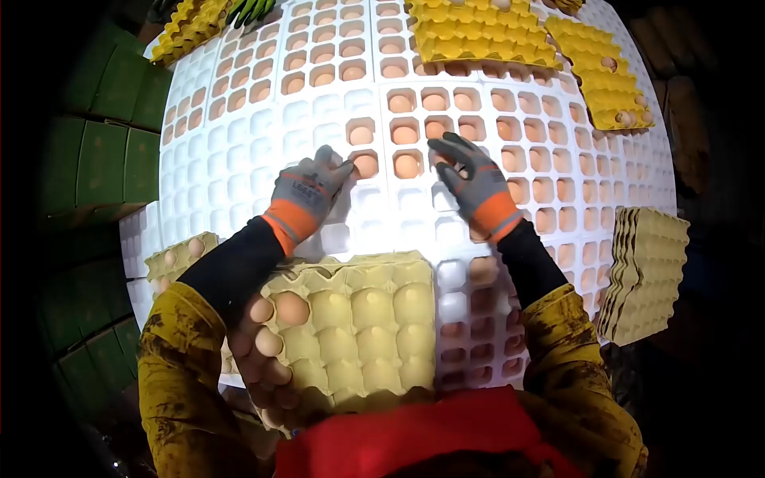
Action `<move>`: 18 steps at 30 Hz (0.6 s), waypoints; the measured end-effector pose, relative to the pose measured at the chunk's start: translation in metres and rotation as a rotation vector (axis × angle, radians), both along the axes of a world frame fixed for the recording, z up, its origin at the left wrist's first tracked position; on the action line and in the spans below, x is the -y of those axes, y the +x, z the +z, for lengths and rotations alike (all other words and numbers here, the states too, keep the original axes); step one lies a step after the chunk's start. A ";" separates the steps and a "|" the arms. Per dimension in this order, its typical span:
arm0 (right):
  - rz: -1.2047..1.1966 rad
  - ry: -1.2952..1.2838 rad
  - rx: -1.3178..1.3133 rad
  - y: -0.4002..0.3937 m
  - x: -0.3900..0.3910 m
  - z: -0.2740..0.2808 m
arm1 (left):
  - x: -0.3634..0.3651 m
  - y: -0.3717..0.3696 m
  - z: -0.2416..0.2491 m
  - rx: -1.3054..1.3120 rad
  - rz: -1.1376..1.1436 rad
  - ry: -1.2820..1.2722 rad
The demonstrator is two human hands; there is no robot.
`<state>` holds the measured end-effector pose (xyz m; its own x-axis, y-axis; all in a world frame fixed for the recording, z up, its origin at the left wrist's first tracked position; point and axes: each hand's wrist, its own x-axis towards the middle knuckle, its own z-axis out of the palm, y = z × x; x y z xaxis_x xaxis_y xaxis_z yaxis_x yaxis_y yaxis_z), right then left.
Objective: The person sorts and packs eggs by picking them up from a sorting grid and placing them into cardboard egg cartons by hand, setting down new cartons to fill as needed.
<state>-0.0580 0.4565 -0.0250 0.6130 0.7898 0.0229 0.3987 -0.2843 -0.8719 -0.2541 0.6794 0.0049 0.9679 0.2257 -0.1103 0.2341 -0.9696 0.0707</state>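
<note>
My left hand (307, 195), in a grey and orange glove, is over the white foam egg tray (263, 191). Its thumb tip is at the left side of a brown egg (365, 166) seated in a cell, and its index finger is apart from the thumb. In a matching glove, my right hand (478, 190) has thumb and fingers around another egg, mostly hidden by them, at a cell to the right. Nearest my body lies a pulp egg carton (374, 319), with a few eggs (292, 308) at its left side and bare hollows elsewhere.
Yellow cartons (482, 36) rest on the foam trays at the far side. A stack of pulp cartons (644, 271) stands at the right edge. Green boxes (102, 163) are piled on the left. Another person's green-gloved hand (251, 11) shows at the top.
</note>
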 end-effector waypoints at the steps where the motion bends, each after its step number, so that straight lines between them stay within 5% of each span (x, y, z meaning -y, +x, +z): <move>1: -0.043 -0.007 -0.283 0.003 0.002 0.013 | -0.004 -0.004 0.001 0.022 0.018 -0.025; 2: -0.124 -0.010 -0.554 0.005 0.005 0.026 | -0.012 -0.006 -0.001 0.127 0.121 -0.259; 4: -0.132 0.264 -0.391 0.014 0.007 0.007 | -0.028 -0.001 0.003 0.235 0.388 -0.647; 5: -0.138 0.318 -0.301 0.014 0.006 0.012 | -0.034 -0.005 -0.013 0.361 0.312 -0.645; 7: -0.167 0.241 0.193 0.019 0.004 0.000 | -0.053 -0.006 -0.035 0.582 0.390 -0.744; 9: -0.007 0.051 0.771 0.025 0.008 -0.030 | -0.060 -0.015 -0.037 0.413 0.415 -0.857; 10: 0.016 0.009 0.809 0.014 0.009 -0.025 | -0.058 -0.018 -0.030 0.332 0.295 -0.647; 11: -0.008 0.028 0.721 0.006 0.010 -0.017 | -0.054 -0.022 -0.022 0.249 0.181 -0.438; 15: -0.116 0.129 0.222 -0.033 0.029 0.031 | -0.059 -0.041 -0.011 0.123 0.279 -0.433; 18: -0.014 0.104 0.337 -0.058 0.045 0.069 | -0.063 -0.065 -0.007 0.182 0.230 -0.362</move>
